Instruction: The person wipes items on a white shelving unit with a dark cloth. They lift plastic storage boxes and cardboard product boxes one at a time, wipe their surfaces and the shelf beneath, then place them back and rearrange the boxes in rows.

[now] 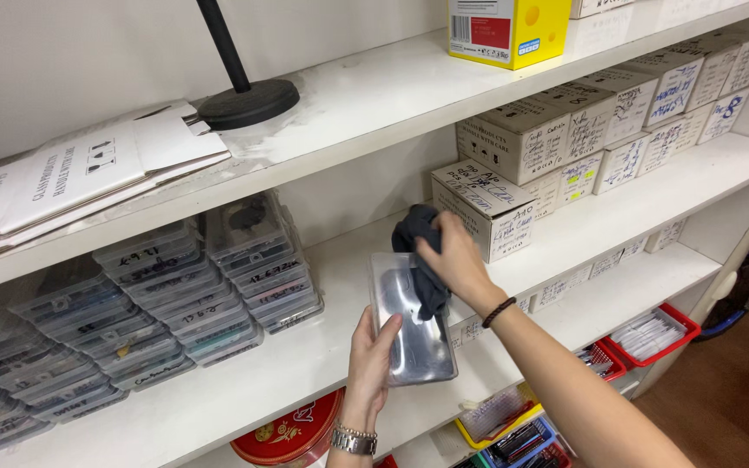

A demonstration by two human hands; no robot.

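My left hand point(369, 360) holds a clear flat plastic case point(412, 342) by its lower left edge, in front of the middle shelf point(322, 347). My right hand point(455, 258) grips a dark grey cloth point(422, 260) and presses it against the top face of the case. The cloth hangs down over the case's upper half. A bead bracelet sits on my right wrist and a metal watch on my left.
Stacks of clear plastic cases point(218, 277) fill the left of the middle shelf. Rows of white cardboard boxes point(600, 121) stand at right. On the top shelf lie folded cardboard point(71, 173), a black stand base point(249, 102) and a yellow box point(509, 30). Red trays point(652, 334) and a red tin point(288, 433) sit below.
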